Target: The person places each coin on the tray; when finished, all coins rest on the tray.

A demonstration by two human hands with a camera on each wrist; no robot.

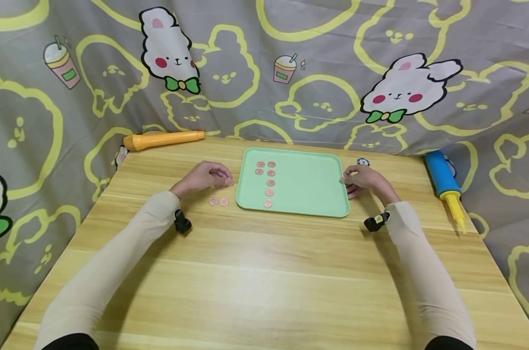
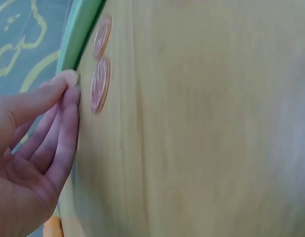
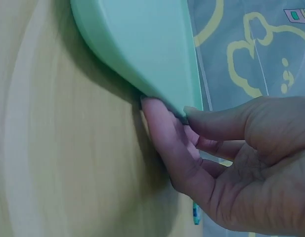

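From where I stand the tray lies toward the back of the table, with seven coins on its left part: two in a short column, five in a longer one beside it. A loose pair lies side by side on the wood, just off the tray's left front corner. The left hand is near them, thumb and fingertips brought together; from above there is a pinkish bit at the tips, but the left wrist view shows only thumb against finger, so I cannot tell whether a coin is in there. That close view does give the loose pair's faces streaky marks, too blurred to read. The right hand pinches the tray's right rim; only its own wrist view makes it plain that the thumb sits on top and a finger tucks beneath. There the badge shrinks to a blue-and-white sliver, while from above it is a little round shape behind that hand. Only the head view takes in the blue pump at far right and the whole orange tube. Printed cups on the cloth carry green labels.
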